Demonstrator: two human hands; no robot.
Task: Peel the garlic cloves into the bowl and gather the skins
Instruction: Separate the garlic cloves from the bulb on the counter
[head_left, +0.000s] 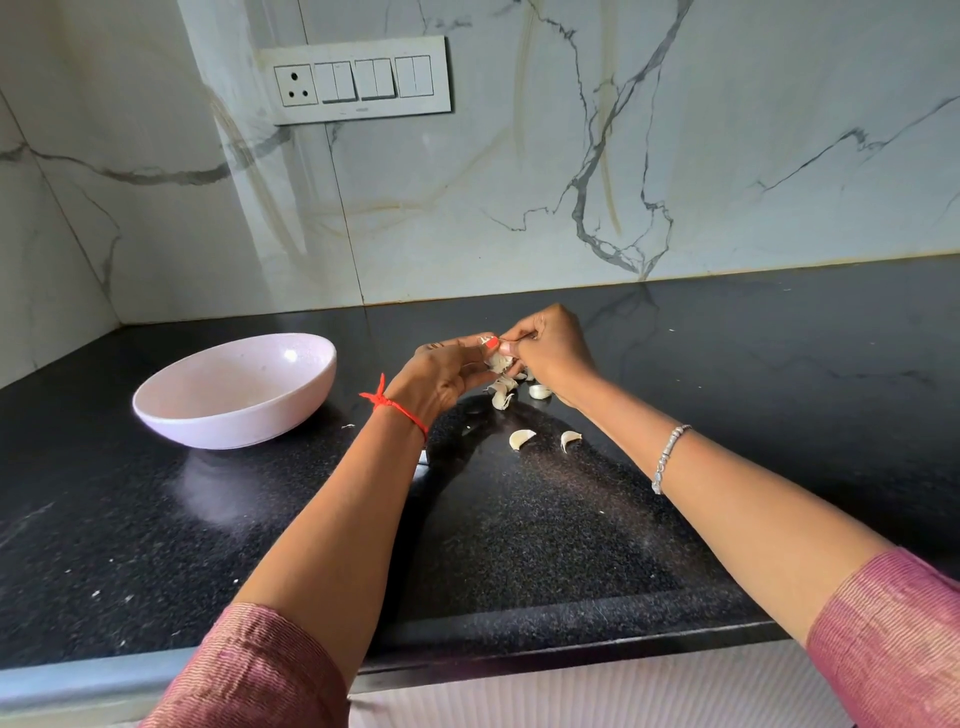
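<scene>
My left hand and my right hand meet above the black counter, both gripping one garlic clove between their fingertips. Its papery skin shows white between the fingers. Just below the hands lie a few loose cloves or skins and another clove. Nearer to me, two cloves rest apart on the counter: one and a second. A pale pink bowl stands to the left of my hands; nothing shows inside it.
The black granite counter runs to a front edge near my elbows. A marble-patterned wall stands behind, with a switch panel at upper left. Tiny skin flecks dot the counter near the bowl.
</scene>
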